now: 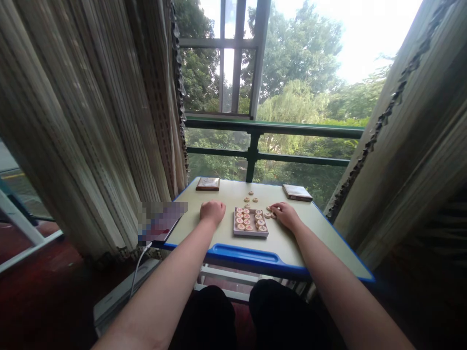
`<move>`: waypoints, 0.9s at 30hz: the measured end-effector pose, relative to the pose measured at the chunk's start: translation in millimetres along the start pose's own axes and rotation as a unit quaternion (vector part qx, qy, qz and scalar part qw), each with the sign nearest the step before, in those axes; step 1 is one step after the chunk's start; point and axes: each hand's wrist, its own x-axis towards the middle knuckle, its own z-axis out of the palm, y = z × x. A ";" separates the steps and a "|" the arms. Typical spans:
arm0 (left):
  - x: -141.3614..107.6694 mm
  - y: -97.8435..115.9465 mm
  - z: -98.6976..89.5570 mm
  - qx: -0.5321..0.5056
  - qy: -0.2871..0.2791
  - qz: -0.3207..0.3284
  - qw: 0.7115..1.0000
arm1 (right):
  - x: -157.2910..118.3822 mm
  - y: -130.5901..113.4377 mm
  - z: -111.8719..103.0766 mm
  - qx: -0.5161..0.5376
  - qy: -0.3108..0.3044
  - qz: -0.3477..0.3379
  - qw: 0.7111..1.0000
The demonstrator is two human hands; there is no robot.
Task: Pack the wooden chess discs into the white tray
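Note:
An open box [251, 234] stands near the table's front edge, with several round wooden pieces [248, 227] in columns at its left and right sides and a bare strip between them. To its left my left hand [213, 212] rests on the table as a closed fist; nothing shows in it. At the box's right my right hand [286, 214] has its fingertips on a small group of loose round pieces [268, 215]. Its fingers are pressed together at one of them. Several more loose pieces [247, 200] lie behind the box.
The pale table [317, 238] has a blue rim. A flat brown-edged box [207, 183] lies at the back left, another flat box [297, 192] at the back right. A blurred-out device [164, 223] with a white cable sits at the left edge. Curtains hang on both sides.

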 end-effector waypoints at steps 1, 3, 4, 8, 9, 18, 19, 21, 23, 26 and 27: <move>1.8 1.0 1.4 0.012 -0.013 0.010 1.000 | 0.6 0.4 0.7 0.002 0.001 -0.001 1.000; 7.0 1.5 4.4 0.032 -0.035 0.019 0.999 | 1.8 1.4 1.7 0.007 0.000 -0.002 1.000; 9.9 1.4 6.0 0.039 -0.045 0.018 0.998 | 2.3 1.8 1.9 0.009 -0.001 -0.003 1.000; 19.0 0.8 11.2 0.055 -0.069 0.003 0.996 | 2.9 1.9 1.2 0.023 0.004 -0.012 1.000; 20.0 0.7 11.9 0.055 -0.070 0.000 0.996 | 2.8 1.3 0.7 0.027 0.006 -0.015 1.000; 32.6 8.1 13.6 0.029 -0.130 -0.013 0.991 | -1.7 -9.5 -3.1 0.096 -0.025 0.002 0.995; 38.0 9.8 13.9 0.025 -0.136 -0.021 0.990 | -3.1 -10.3 -3.8 0.095 -0.019 -0.001 0.995; 51.0 13.8 14.3 0.013 -0.144 -0.038 0.989 | -5.9 -11.6 -5.4 0.084 -0.019 -0.010 0.996; 65.2 19.2 14.6 -0.008 -0.143 -0.045 0.989 | -7.7 -12.3 -6.7 0.069 -0.033 -0.016 0.997; 84.1 30.3 18.2 -0.067 -0.129 -0.002 0.989 | -7.2 -12.7 -6.5 0.064 -0.046 -0.022 0.997; 89.1 34.1 21.1 -0.090 -0.126 0.024 0.988 | -6.5 -12.5 -5.7 0.066 -0.042 -0.025 0.997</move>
